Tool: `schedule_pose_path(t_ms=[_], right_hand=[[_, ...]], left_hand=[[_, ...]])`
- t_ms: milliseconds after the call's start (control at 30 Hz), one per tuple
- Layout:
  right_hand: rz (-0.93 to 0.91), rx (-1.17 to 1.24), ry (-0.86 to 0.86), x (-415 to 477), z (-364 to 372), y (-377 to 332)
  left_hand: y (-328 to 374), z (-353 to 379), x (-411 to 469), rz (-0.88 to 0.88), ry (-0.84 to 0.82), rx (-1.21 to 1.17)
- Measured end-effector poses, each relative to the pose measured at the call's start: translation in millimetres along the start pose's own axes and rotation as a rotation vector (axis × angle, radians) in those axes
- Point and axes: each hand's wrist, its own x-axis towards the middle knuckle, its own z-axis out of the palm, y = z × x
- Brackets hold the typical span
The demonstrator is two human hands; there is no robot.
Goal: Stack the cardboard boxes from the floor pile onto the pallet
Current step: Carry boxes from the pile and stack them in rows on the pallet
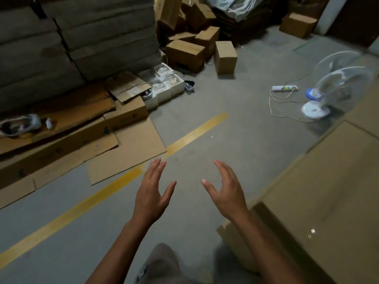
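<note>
Knee [162,261] in grey shorts at the bottom edge, on the right side of the yellow floor line [82,203]. Just beyond it, left hand [150,193] over bare concrete, fingertips almost reaching the line: fingers straight and slightly spread, thumb out, holding nothing. Beside it and farther right of the line, right hand [227,193], palm turned toward the other: fingers loosely bent and apart, thumb out, likewise holding nothing.

Well right of the line, next to the right forearm, big stacked cardboard boxes [317,191] with flat tops set flush, running up the right edge.

On the line's left side, flattened cardboard sheets [127,152] on the floor, one corner touching the line; behind them a shallow carton [126,113] and, farther left, a shoe [20,125] resting on cardboard.

Right of the line's far end, a power strip [284,88] with trailing cable and a white table fan [344,87], blurred, on the floor.

Past the line's far end, the floor pile of cardboard boxes [185,52], tumbled at odd angles, well apart from both hands, with one small box [225,57] upright at its right edge. Left of that pile, white cartons [164,83] against a tall wall of grey bundles [82,37]. Farthest, off to the right, a single brown carton [297,24].
</note>
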Motion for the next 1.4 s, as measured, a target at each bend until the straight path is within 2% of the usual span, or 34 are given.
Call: schedule_pose_path(t_ms=[267,500,700,867,1000,1233,1400], right_hand=[[0.02,-0.068,0.075,228.2,53.3,23.7],[0.142,-0.156,0.165,406.4,74.5,42.5],[0.207,-0.21,0.152,543.8,70.6,70.5],[0.236,-0.252,0.077,678.0,51.6,122.0],[0.256,-0.241,0.099,797.2,14.8,162.7],[0.247,-0.177,0.14,985.9,-57.8,186.8],[0.258,-0.139,0.168,1103.5,-92.1,206.8]], left_hand=[[-91.5,72.3,234.3,0.134,0.001,-0.005],[-159.6,116.1,422.2,0.141,-0.109,0.061],[-195.9,168.0,565.9,0.151,-0.199,0.104],[-203.6,237.9,692.7,0.194,-0.217,0.127],[-187.3,295.5,807.5,0.128,-0.224,0.114],[-127.9,367.2,1000.5,0.067,-0.2,0.072],[-116.0,415.3,1113.9,0.029,-0.226,0.055]])
